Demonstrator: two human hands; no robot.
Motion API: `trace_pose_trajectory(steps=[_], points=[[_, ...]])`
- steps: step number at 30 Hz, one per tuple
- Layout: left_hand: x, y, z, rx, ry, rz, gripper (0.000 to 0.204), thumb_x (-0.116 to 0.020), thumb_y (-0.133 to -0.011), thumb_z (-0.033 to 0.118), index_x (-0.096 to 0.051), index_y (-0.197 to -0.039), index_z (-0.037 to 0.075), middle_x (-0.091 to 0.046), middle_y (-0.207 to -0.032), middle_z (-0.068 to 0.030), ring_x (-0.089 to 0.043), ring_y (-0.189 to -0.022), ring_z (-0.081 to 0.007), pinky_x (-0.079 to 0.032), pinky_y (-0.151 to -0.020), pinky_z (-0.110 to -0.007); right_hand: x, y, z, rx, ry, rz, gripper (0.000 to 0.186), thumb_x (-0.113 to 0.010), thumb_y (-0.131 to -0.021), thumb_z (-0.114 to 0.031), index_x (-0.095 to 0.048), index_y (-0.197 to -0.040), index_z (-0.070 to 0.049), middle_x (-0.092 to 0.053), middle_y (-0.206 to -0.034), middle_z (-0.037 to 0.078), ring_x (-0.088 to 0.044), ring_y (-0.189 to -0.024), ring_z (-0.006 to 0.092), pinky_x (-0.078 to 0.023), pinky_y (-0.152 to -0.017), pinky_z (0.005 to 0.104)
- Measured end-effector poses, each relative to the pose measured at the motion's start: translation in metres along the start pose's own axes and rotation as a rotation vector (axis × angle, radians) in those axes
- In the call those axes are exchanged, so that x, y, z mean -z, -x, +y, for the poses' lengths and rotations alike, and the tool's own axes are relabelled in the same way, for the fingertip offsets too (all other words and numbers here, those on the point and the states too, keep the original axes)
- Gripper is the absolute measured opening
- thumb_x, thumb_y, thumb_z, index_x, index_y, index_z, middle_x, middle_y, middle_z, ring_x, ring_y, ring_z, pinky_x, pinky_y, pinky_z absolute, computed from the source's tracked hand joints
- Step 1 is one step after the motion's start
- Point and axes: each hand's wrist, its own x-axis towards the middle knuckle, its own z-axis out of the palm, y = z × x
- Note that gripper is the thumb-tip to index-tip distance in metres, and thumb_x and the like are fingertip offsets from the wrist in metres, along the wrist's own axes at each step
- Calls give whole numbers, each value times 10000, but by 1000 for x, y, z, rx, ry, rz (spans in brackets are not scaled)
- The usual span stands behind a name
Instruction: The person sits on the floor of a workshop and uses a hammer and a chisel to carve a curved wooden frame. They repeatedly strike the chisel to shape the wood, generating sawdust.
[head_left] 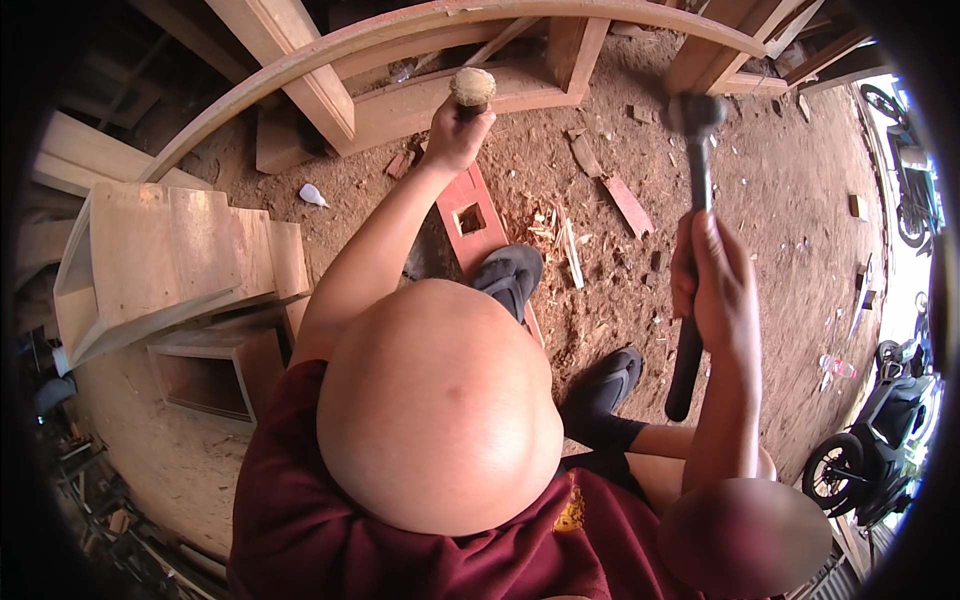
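Observation:
My left hand [458,140] grips an upright chisel-like tool [472,88] with a pale, battered handle top; its blade is hidden by the hand. Just beneath lies a red-painted wooden board [452,195] with a square hole cut in it, partly under my sandalled foot [505,280]. On the right, my right hand [712,280] is wrapped round the long dark handle of a hammer [698,118], whose head is raised above the hand and slightly blurred. Light wood chips [565,240] are scattered on the dirt right of the board.
Wooden frames [330,100] and a curved strip [420,18] stand across the top. Stacked wooden boxes [150,250] are at left, offcuts [625,205] lie on the dirt floor [780,200], and parked motorcycles [880,450] line the right edge. My other sandalled foot [608,385] rests lower right.

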Motion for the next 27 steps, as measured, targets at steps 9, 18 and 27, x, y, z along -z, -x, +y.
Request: trace_pose_trajectory(steps=[9,18,27], points=[[1,5,-4,-20,-128,-25,236,-648,-853,222,-563,-984,45,-520,-746,34,-472,-671,-92,-417,-630,-270,-39,-46,-91,488,-108,347,275,-394,-1024,-318,-533,-960,-90,-488,-627,-15,-440,-466,57,-325,-388,222],[-15,10,10,35,-33,28,88,-605,-870,122,-550,-844,59,-524,-690,40,-488,-634,-65,-414,-594,-254,-57,-61,41,-77,516,-232,397,-479,-990,-366,-551,-903,14,-619,-682,139,-624,-618,291,-479,-624,447],[18,5,97,59,407,269,140,-567,-892,53,-474,-788,67,-489,-681,-32,-498,-599,-125,-434,-562,-279,102,72,30,-434,88,-69,272,-459,-1016,-304,-517,-905,-62,-414,-595,-48,-372,-442,59,-324,-398,242]])
